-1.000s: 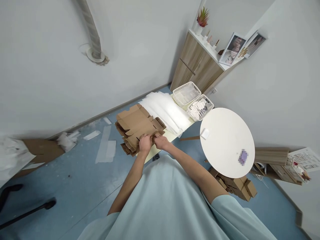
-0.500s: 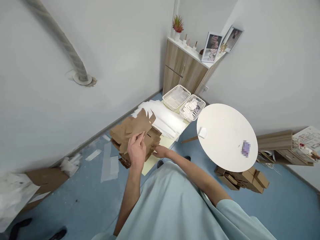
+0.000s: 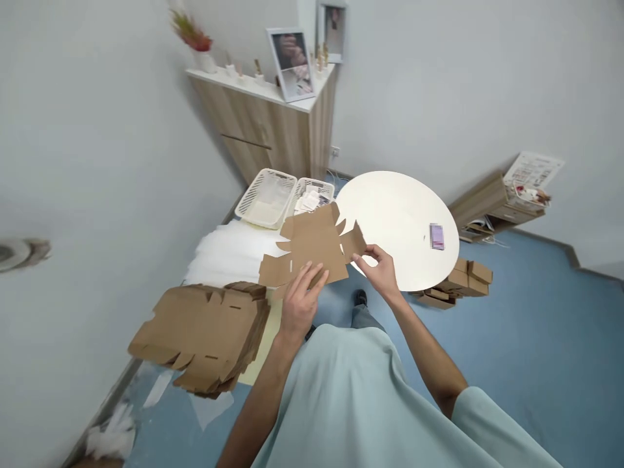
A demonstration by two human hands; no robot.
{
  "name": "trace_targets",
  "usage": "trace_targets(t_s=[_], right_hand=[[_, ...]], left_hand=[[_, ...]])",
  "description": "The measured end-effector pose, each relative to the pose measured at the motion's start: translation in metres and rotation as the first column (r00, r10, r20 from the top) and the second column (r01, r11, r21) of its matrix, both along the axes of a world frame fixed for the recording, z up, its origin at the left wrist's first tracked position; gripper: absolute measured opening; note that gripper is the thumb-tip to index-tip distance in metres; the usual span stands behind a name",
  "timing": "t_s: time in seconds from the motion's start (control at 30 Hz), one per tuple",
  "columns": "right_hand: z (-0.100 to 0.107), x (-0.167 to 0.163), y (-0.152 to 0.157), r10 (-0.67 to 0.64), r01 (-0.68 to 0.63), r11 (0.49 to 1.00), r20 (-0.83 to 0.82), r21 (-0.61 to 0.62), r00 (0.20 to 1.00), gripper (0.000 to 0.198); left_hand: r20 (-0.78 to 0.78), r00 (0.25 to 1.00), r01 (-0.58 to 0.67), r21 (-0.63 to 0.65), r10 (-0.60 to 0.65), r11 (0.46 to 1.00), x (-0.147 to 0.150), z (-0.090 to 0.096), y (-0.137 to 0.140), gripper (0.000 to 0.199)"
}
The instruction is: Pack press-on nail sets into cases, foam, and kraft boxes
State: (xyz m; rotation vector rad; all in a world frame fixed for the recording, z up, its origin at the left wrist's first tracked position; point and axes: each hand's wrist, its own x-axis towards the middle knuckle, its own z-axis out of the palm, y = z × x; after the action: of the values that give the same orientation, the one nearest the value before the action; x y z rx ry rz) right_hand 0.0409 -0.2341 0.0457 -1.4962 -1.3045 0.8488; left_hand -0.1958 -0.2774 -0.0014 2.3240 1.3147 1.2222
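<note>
Currently, a round white tabletop (image 3: 390,214) stands on the blue floor (image 3: 517,344); to its left are a wood-grain cabinet (image 3: 273,127), two white baskets (image 3: 251,192), white sheets (image 3: 229,253) and a stack of flattened boxes (image 3: 195,322). One brown cardboard blank (image 3: 316,237), mostly flat with cut tabs and a pale slot, is held up between stack and tabletop. The left hand (image 3: 301,309) is clamped on its near edge, fingers on top; the right hand (image 3: 383,270) pinches a bent flap (image 3: 355,242). Half a second ago, cardboard was being lifted over the stack; since then the view has swung right.
</note>
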Motion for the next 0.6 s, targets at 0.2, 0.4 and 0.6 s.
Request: trace_targets(t_s=[0.2,0.4,0.6], right_hand=[[-0.05,0.103,0.005,-0.226,0.216,0.971,-0.099,-0.106,0.969,0.025],[-0.119,0.227,0.032,-0.328,0.248,0.923,-0.264,-0.293,0.907,0.031],[-0.184,0.324,0.048,-0.4,0.224,0.848,-0.302,-0.481,0.866,0.042]], left_hand=[[-0.147,0.958,0.235,-0.101,-0.248,0.967,0.108,-0.038,0.052,0.079],[-0.256,0.883,0.321,-0.285,-0.394,0.903,0.226,-0.096,0.102,0.077],[-0.316,0.818,0.318,-0.448,-0.48,0.836,0.321,-0.147,0.133,0.066]])
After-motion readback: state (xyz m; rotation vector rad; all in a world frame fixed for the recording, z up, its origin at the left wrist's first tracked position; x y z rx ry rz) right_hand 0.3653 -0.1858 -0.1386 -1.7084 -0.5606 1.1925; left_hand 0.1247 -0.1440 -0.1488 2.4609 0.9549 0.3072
